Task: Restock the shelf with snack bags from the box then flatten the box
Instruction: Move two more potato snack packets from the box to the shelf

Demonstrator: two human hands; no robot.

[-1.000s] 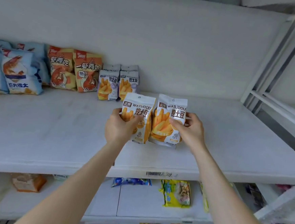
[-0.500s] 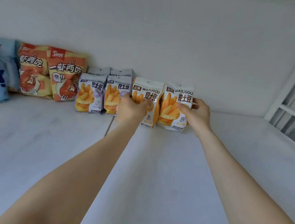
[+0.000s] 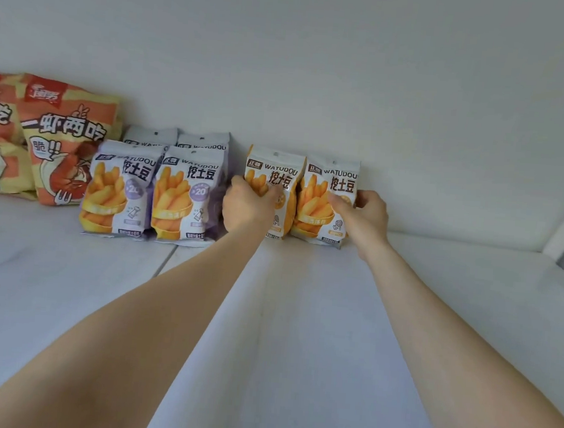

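Shelf (image 3: 299, 316) matte white | left hand (image 3: 245, 207) grips glossy orange pouch (image 3: 274, 166) | right hand (image 3: 366, 217) grips second pouch (image 3: 337, 181)

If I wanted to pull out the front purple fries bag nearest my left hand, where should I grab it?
Pinch the flat top seal of the purple fries bag from above and in front, probably. It stands upright, its twin tight on one side, the left hand close on the other, another bag behind; only the top is free.

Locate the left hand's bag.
Head view, centre: the orange bag stands at the back of the shelf, gripped by the left hand, between the purple bags and the matching bag in the right hand.
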